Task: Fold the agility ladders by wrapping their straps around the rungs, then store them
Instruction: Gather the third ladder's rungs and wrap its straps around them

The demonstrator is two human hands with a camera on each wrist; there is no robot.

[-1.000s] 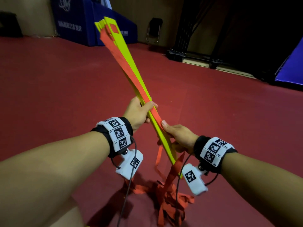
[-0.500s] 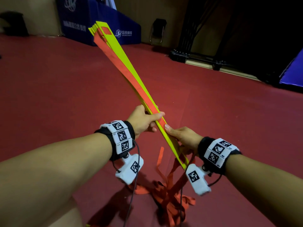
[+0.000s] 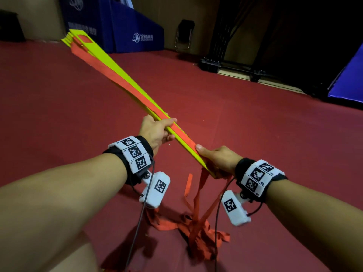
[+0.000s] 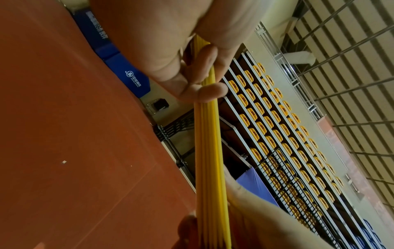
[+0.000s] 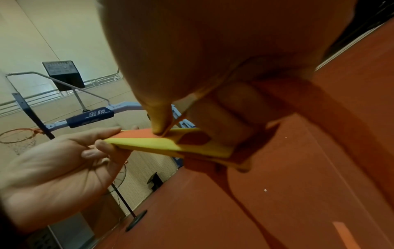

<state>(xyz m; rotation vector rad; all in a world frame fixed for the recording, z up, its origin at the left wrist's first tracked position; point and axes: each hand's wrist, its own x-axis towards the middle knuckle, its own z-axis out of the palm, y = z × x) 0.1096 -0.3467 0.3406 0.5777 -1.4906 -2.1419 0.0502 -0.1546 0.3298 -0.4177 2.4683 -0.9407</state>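
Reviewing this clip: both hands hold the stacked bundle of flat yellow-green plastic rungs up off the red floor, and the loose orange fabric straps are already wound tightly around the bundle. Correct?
Not quite. Both the left hand and the right hand do hold the stacked bundle of flat yellow-green plastic rungs off the red floor, but the orange fabric straps are not wound yet: the head view shows them hanging from the near end into a loose pile on the floor.

A dark red sports floor [image 3: 245, 124] fills the scene. At the far left a navy padded base [image 3: 125, 30] with white lettering stands against a beige wall [image 3: 196, 8]; a folded chair [image 3: 183, 34] leans just right of it. Far right — dark folded racks [image 3: 231, 36] and a blue mat [image 3: 349, 79]. The left wrist view shows tiers of yellow seats [image 4: 287, 134], the right wrist view a basketball hoop [image 5: 19, 136].
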